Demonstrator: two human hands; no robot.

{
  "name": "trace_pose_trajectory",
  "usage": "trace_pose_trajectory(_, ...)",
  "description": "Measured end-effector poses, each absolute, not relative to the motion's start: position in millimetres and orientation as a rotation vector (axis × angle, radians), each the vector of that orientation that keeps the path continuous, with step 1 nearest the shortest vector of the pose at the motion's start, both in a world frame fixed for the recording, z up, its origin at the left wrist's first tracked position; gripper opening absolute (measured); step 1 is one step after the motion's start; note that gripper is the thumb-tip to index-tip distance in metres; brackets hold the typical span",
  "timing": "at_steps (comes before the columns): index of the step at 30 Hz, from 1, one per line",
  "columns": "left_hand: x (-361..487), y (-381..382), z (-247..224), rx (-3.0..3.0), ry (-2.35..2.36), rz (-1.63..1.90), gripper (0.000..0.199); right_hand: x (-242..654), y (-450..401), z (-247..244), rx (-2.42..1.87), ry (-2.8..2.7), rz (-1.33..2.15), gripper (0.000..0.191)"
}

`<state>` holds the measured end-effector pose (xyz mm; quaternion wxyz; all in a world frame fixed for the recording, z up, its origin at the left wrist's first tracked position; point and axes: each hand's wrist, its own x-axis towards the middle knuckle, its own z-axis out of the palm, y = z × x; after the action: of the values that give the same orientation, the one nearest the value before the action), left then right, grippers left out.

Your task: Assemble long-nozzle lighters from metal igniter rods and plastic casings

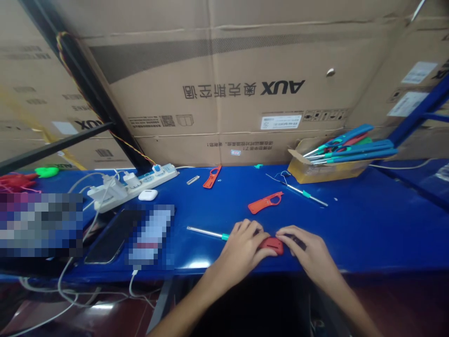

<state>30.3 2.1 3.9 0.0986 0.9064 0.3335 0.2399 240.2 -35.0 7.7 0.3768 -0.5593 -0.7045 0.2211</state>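
My left hand (245, 241) is closed around a red long-nosed lighter's handle (272, 245), keeping it on the table near the front edge. From under that hand a metal tube (205, 232) with a green collar points left. At the handle's right end, my right hand (305, 248) has its thumb and finger pinched together. A dark piece (296, 241) shows beneath its fingers; what it is cannot be made out. Just beyond the hands lies an orange-red handle shell (263, 203) with a trigger loop, and another similar shell (211, 178) rests farther back.
A cardboard box (326, 173) of blue long-nosed lighters stands at the back right. Before it lies a metal tube with wires (308, 194). Left are a power strip (140, 183), a white earbud case (148, 194), phones (112, 238) and cables. Large cartons (228, 56) wall the back.
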Motion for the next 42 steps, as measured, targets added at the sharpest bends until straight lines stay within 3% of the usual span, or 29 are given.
trace_pose_trajectory(5,30,2,5,2.675,0.973,0.714,0.036,242,-35,5,-1.351,-1.789,0.707,0.024)
trace_pose_trajectory(31,35,0,1,2.824,0.913,0.662,0.028,260,-41,-2,-1.305,-1.934,0.63,0.022)
trace_pose_trajectory(37,35,0,0,2.853,0.925,0.632,0.031,276,-48,10,-1.353,-1.707,0.796,0.035)
trace_pose_trajectory(42,35,0,0,2.872,0.931,0.613,0.03,261,-50,29,-1.234,-1.319,0.562,0.022)
